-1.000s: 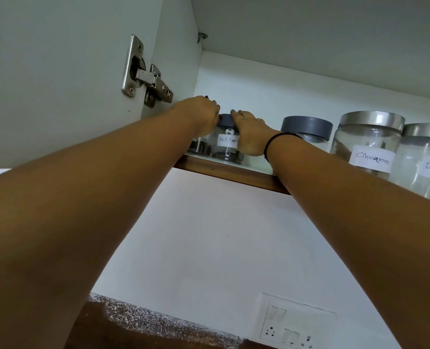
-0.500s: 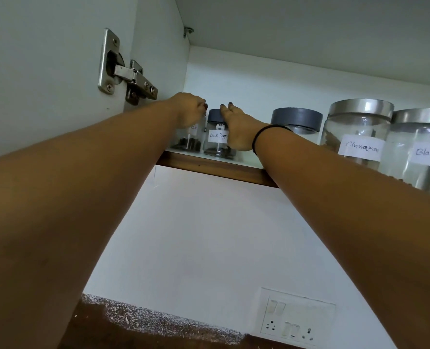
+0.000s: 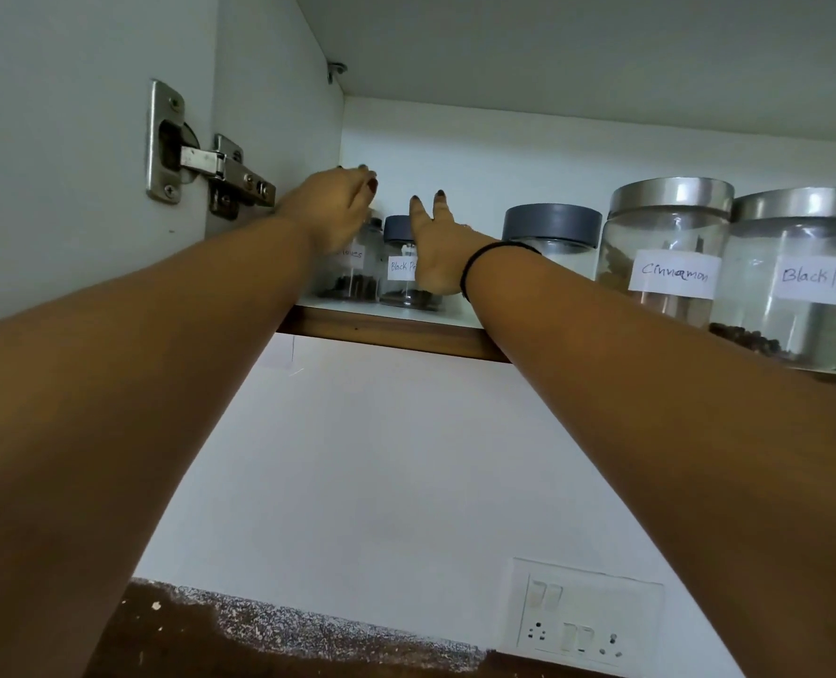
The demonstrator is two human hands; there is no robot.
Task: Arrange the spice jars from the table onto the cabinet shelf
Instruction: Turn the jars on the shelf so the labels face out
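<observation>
One grey-lidded jar (image 3: 399, 282) stands upright on the shelf (image 3: 386, 331), label facing outward.

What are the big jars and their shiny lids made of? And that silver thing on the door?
The Cinnamon jar looks like clear glass, though it could be plastic: you can see the spice through it. Its lid looks like brushed metal, silvery with a soft shine. The hinge looks like polished steel, bright and held by screws.
</observation>
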